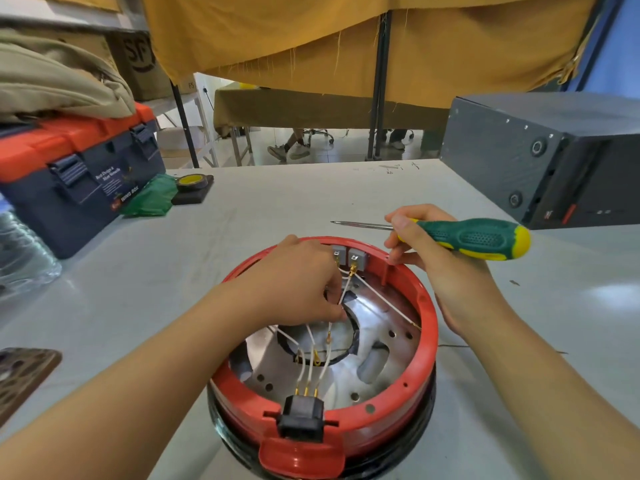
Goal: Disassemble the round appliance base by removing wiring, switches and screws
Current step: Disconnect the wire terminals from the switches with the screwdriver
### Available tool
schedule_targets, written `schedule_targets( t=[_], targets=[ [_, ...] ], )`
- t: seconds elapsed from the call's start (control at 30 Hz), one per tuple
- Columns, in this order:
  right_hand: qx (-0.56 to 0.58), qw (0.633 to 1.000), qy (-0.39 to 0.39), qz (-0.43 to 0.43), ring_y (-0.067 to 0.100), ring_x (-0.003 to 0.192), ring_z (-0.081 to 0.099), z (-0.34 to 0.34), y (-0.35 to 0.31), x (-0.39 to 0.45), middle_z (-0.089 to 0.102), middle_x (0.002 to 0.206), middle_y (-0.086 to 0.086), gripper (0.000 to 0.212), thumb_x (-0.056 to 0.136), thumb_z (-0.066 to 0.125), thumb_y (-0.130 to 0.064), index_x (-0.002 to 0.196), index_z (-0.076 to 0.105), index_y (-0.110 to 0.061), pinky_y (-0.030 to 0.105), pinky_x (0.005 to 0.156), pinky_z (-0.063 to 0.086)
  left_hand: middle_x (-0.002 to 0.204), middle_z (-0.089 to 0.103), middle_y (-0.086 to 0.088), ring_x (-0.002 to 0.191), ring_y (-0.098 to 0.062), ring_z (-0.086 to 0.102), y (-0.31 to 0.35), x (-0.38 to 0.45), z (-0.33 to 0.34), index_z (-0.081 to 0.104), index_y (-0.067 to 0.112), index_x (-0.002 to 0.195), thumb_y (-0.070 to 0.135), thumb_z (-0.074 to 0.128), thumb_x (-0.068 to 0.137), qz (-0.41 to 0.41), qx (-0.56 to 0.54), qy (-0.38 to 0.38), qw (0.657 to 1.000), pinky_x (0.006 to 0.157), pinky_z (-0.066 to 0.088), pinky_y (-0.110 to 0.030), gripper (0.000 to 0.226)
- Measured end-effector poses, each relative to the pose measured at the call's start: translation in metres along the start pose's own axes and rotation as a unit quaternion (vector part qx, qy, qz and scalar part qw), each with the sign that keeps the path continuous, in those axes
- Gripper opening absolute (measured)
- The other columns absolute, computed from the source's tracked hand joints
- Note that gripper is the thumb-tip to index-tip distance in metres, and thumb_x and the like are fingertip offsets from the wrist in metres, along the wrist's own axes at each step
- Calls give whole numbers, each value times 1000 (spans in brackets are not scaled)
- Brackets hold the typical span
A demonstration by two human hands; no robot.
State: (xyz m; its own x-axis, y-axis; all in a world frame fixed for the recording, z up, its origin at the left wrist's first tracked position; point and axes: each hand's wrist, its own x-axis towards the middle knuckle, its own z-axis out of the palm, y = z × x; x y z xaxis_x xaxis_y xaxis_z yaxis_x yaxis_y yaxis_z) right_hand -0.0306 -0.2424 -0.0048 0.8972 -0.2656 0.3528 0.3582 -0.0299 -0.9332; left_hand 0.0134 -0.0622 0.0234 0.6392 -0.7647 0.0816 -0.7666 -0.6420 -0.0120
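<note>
— What was on the bench?

— The round appliance base sat open side up at the near middle of the grey table, its red rim ringing a bare metal plate. Being round, it had no long axis to speak of; what gave it a heading was the black power socket, which faced the near edge, while the two grey switches sat at the far wall.

— And the hands?

— The left hand reached in and pinched a white wire running up to the switches. The right hand rested on the far right of the rim, fingers wrapped round a green and yellow screwdriver whose shaft pointed left, level over the table.

— Which step was that?

— Wiring, I judged: several leads already hung loose with brass terminals bare, others remained on the socket pins. The next move seemingly called for a straight, firm pull on the terminal rather than the wire.

— Around it?

— A blue and orange toolbox far left, a dark grey case far right.
</note>
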Motion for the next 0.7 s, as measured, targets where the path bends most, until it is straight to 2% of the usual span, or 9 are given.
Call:
schedule_targets(
  t=[0.17, 0.3, 0.4, 0.47, 0.53, 0.6, 0.7],
  targets=[
    [5, 1000, 3, -5, 13, 66, 60, -1, 1, -1, 66, 69, -4, 7, 89, 64, -24, 89, 68, -18, 20, 68, 52, 74, 40, 11, 87, -12, 43, 4, 1, 4, 69, 23, 79, 45, 59, 82, -4, 39, 2, 999, 79, 21, -28, 24],
    [6, 1000, 12, -2, 13, 66, 60, 0, 2, -2, 66, 68, -4, 6, 90, 63, -21, 89, 67, -17, 21, 70, 54, 72, 38, 11, 82, -8, 39, 1, 0, 6, 67, 25, 76, 43, 61, 83, -13, 0, 7, 1000, 77, 18, -27, 21],
    [-6, 1000, 14, -8, 12, 67, 61, 1, 1, -3, 66, 68, -4, 9, 89, 63, -22, 91, 67, -14, 20, 71, 55, 72, 44, 11, 81, -7, 43, -1, 0, 5, 68, 25, 74, 46, 64, 80, -26, -58, 16, 998, 77, 22, -27, 22],
    [-11, 1000, 16, -9, 12, 67, 62, 2, 1, -4, 66, 68, -5, 10, 89, 64, -23, 92, 68, -14, 18, 70, 54, 75, 50, 10, 81, -8, 49, -4, 1, 4, 68, 23, 73, 43, 68, 78, -35, -113, 27, 993, 76, 30, -28, 22],
    [-11, 1000, 18, -8, 11, 67, 62, 3, 1, -5, 66, 69, -5, 11, 89, 64, -23, 92, 68, -14, 17, 68, 53, 79, 54, 9, 78, -8, 52, -6, -1, 2, 69, 23, 72, 41, 72, 76, -47, -185, 45, 980, 72, 39, -23, 18],
    [-15, 1000, 23, -9, 9, 67, 62, 3, 0, -6, 66, 69, -6, 11, 89, 63, -23, 92, 68, -14, 15, 67, 52, 82, 52, 8, 73, -4, 50, -8, -2, 0, 69, 27, 71, 39, 75, 73, -57, -234, 76, 968, 65, 37, -11, 14],
    [-20, 1000, 22, -10, 9, 68, 62, 3, 0, -7, 66, 69, -6, 9, 90, 63, -24, 91, 67, -16, 15, 66, 51, 88, 50, 6, 73, -3, 50, -10, -1, 1, 70, 25, 72, 36, 78, 72, -81, -265, 122, 953, 61, 35, -5, 13]
  ],
)
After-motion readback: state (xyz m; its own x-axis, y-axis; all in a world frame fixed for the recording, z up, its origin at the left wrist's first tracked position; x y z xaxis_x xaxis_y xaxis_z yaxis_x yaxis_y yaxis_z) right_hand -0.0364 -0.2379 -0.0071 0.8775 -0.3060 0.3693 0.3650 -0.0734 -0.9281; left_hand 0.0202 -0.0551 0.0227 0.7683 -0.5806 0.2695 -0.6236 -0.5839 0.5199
